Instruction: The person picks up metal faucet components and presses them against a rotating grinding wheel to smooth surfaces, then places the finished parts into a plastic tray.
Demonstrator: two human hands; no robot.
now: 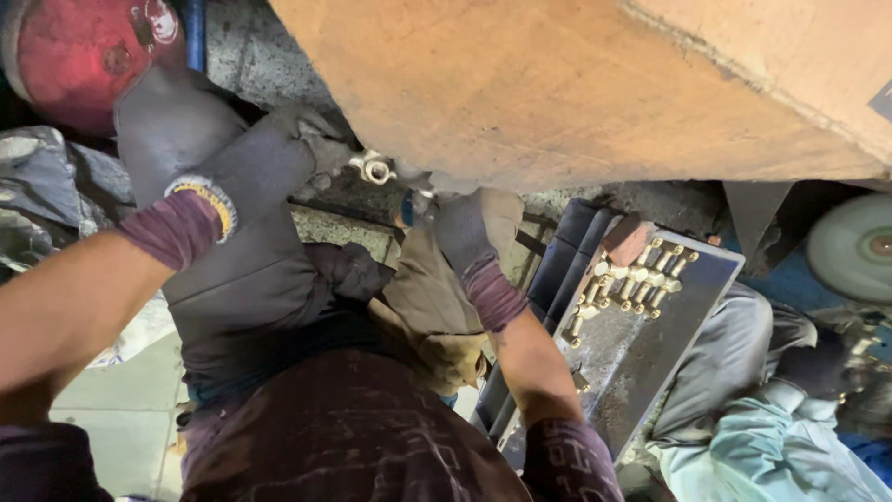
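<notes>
- Where the big orange-brown wheel [576,84] filled the upper middle and upper right of the frame, its lower edge hung just above both gloved hands, leaving only a narrow gap between wheel and lap.
- To the upper left a red rounded object [79,51] and a blue bar closed that corner; a grey padded apron [242,279] covered the centre left below them.
- At the right of centre a dark metal tray [669,344] slanted down the frame, its upper end carrying rows of small brass fittings [632,279], with a reddish block at its top corner.
- Open room lay mostly at the lower left, over pale floor, and along the bare lower part of the tray.
- At the far right a pale round disc [850,246] sat by the edge, and another person's grey trouser leg and light green sleeve [762,446] took up the lower right.
- A small brass fitting [375,169] sat in the upper middle, right under the wheel's edge, between the two hands.
- The left hand [279,153], in a grey glove with a striped cuff, was curled closed around the fitting's left end, fingers touching it.
- The right hand [474,228], also in a grey glove, was raised just right of the fitting with fingers bent up against the wheel's edge; whether it gripped the fitting could not be told.
</notes>
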